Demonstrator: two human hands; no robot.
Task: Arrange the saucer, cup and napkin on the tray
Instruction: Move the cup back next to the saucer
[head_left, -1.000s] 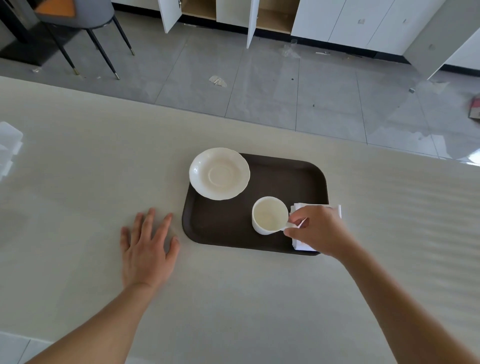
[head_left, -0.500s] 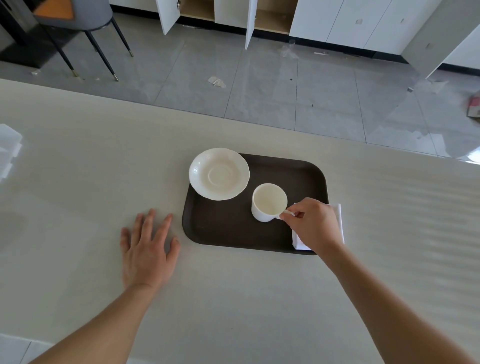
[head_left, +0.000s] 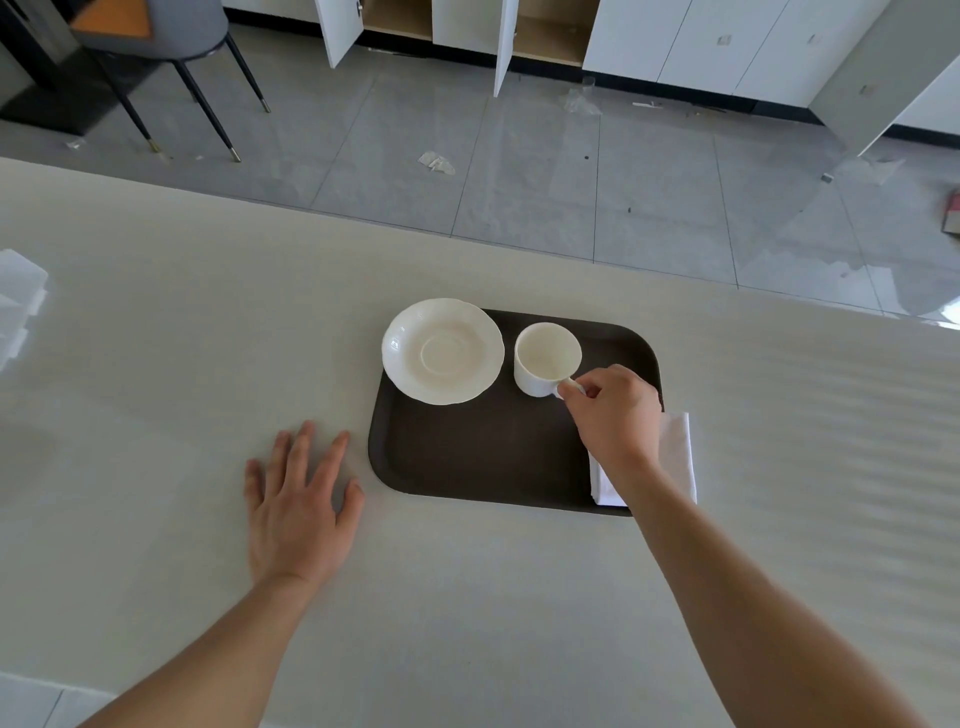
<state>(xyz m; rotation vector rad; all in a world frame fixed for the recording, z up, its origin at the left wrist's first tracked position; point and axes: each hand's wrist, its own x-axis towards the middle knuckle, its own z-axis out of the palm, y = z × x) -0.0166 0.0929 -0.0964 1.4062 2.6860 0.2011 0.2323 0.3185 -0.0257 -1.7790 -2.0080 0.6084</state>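
Observation:
A dark brown tray lies on the pale table. A white saucer rests on its far left corner, overhanging the rim a little. Just right of the saucer is a white cup, upright and empty; my right hand pinches its handle. Whether the cup touches the tray I cannot tell. A folded white napkin lies at the tray's near right corner, partly over the edge and partly hidden by my right wrist. My left hand lies flat on the table left of the tray, fingers spread.
A clear plastic container sits at the table's left edge. Beyond the table's far edge is grey tiled floor with scraps, a chair at the far left and white cabinets with open doors.
My right hand has carried the cup by its handle from the tray's near right, by the napkin, up toward the far side next to the saucer. My left hand has stayed put.

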